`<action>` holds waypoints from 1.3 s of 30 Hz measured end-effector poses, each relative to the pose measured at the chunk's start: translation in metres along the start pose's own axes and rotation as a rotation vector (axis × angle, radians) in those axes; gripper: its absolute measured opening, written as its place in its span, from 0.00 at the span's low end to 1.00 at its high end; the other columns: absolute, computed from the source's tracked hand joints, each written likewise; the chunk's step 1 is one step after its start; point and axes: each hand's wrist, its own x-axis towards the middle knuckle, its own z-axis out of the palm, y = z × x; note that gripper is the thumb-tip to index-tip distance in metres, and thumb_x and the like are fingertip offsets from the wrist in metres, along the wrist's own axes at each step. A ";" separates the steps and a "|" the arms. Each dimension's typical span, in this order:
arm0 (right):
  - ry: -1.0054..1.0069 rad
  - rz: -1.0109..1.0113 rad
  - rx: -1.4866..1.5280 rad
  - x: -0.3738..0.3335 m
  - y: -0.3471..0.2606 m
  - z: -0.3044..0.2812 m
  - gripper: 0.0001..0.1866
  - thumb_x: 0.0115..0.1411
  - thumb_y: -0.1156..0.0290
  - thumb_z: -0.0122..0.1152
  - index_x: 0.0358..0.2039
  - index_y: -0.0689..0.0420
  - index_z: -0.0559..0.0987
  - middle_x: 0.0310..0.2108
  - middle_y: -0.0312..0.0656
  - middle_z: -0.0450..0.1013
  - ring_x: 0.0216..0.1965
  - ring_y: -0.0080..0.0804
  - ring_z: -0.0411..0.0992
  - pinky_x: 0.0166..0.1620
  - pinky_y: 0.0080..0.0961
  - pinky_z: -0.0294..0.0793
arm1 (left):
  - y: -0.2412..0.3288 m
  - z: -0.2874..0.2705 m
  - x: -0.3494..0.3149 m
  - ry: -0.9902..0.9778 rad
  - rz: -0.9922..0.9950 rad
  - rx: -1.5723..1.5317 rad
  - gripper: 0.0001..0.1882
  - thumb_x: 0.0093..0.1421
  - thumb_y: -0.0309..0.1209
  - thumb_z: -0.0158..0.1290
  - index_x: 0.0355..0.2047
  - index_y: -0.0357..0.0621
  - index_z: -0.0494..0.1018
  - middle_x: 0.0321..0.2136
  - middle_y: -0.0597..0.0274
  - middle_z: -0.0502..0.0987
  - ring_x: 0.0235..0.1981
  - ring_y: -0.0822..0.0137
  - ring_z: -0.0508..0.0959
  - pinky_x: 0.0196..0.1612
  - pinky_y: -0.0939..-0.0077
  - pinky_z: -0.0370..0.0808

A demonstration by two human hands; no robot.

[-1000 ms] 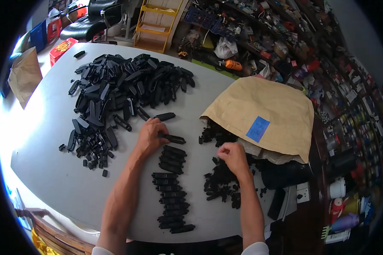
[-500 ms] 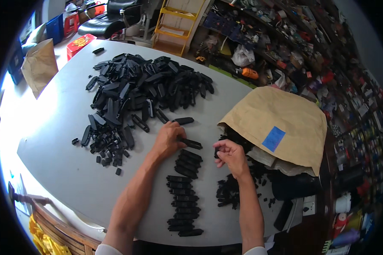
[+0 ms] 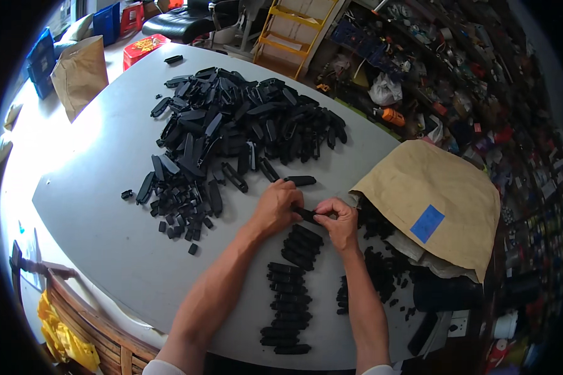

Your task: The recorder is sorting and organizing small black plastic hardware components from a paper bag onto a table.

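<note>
My left hand [image 3: 278, 208] is closed on the left end of a long black plastic part [image 3: 306, 215], holding it just above the table. My right hand [image 3: 338, 224] pinches at the same part's right end; any smaller piece between those fingertips is hidden. Below both hands, similar black parts [image 3: 289, 299] lie side by side in a column running toward me. A big heap of loose black plastic parts [image 3: 231, 119] covers the far middle of the table, with small black blocks [image 3: 180, 217] at its near left. More small black pieces [image 3: 378, 269] lie scattered beside my right forearm.
A brown paper sack [image 3: 444, 178] with a blue label lies open on the table's right side. Crowded shelves [image 3: 456, 81] rise beyond it. A wooden chair [image 3: 87, 312] with yellow cloth stands at near left, and another paper bag [image 3: 80, 75] at far left.
My right hand has moved left with its small black piece, up to the part in my left hand, and the two hands now meet there. The whole view has shifted a little.
</note>
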 end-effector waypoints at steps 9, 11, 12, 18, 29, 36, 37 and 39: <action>0.042 -0.259 -0.284 -0.004 -0.010 -0.001 0.09 0.39 0.88 0.62 0.21 0.63 0.72 0.26 0.41 0.72 0.31 0.30 0.71 0.36 0.22 0.69 | -0.005 0.005 -0.001 0.016 0.032 0.020 0.15 0.31 0.27 0.66 0.22 0.46 0.73 0.25 0.63 0.70 0.33 0.58 0.69 0.38 0.67 0.65; 0.009 -0.367 -0.454 -0.003 -0.011 -0.003 0.10 0.38 0.87 0.62 0.20 0.63 0.70 0.27 0.42 0.72 0.31 0.35 0.70 0.35 0.24 0.68 | -0.006 0.006 -0.001 0.031 0.049 0.011 0.15 0.31 0.27 0.66 0.22 0.45 0.73 0.25 0.63 0.70 0.33 0.58 0.69 0.39 0.67 0.65; 0.011 -0.366 -0.456 -0.002 -0.011 -0.004 0.10 0.38 0.87 0.62 0.20 0.63 0.70 0.27 0.42 0.72 0.31 0.35 0.70 0.35 0.24 0.68 | -0.006 0.007 0.000 0.016 0.039 0.013 0.15 0.31 0.27 0.66 0.22 0.45 0.73 0.25 0.62 0.70 0.33 0.58 0.70 0.40 0.67 0.65; -0.163 -0.475 -0.628 0.003 -0.022 -0.008 0.09 0.42 0.85 0.61 0.21 0.63 0.70 0.26 0.44 0.70 0.29 0.40 0.69 0.33 0.29 0.68 | -0.006 0.005 -0.002 0.006 0.014 0.033 0.15 0.31 0.28 0.66 0.22 0.45 0.73 0.26 0.62 0.70 0.33 0.59 0.71 0.43 0.66 0.65; -0.448 0.150 -0.615 0.028 -0.033 -0.011 0.07 0.46 0.80 0.60 0.22 0.65 0.69 0.22 0.43 0.67 0.27 0.32 0.68 0.32 0.28 0.67 | -0.002 0.003 -0.001 -0.017 0.018 0.038 0.15 0.32 0.27 0.65 0.22 0.45 0.73 0.26 0.62 0.71 0.34 0.58 0.70 0.41 0.65 0.65; -0.422 -0.011 -0.566 0.020 -0.022 -0.008 0.10 0.46 0.83 0.59 0.23 0.65 0.64 0.21 0.41 0.60 0.26 0.27 0.63 0.30 0.27 0.63 | -0.001 0.001 -0.002 -0.031 0.004 0.015 0.15 0.31 0.25 0.65 0.23 0.45 0.73 0.25 0.63 0.71 0.34 0.58 0.70 0.40 0.65 0.65; -0.394 -0.020 -0.563 0.019 -0.020 -0.007 0.09 0.46 0.82 0.58 0.24 0.64 0.65 0.24 0.46 0.63 0.28 0.40 0.65 0.31 0.33 0.64 | -0.001 0.002 -0.002 -0.027 0.003 0.000 0.15 0.31 0.25 0.65 0.23 0.45 0.73 0.25 0.63 0.71 0.34 0.57 0.71 0.40 0.65 0.65; -0.351 -0.025 -0.564 0.016 -0.022 -0.011 0.09 0.47 0.81 0.58 0.25 0.64 0.66 0.26 0.51 0.65 0.31 0.53 0.66 0.33 0.38 0.65 | 0.004 0.003 0.002 -0.039 0.008 0.005 0.15 0.31 0.25 0.64 0.22 0.45 0.73 0.25 0.62 0.71 0.33 0.57 0.71 0.40 0.65 0.65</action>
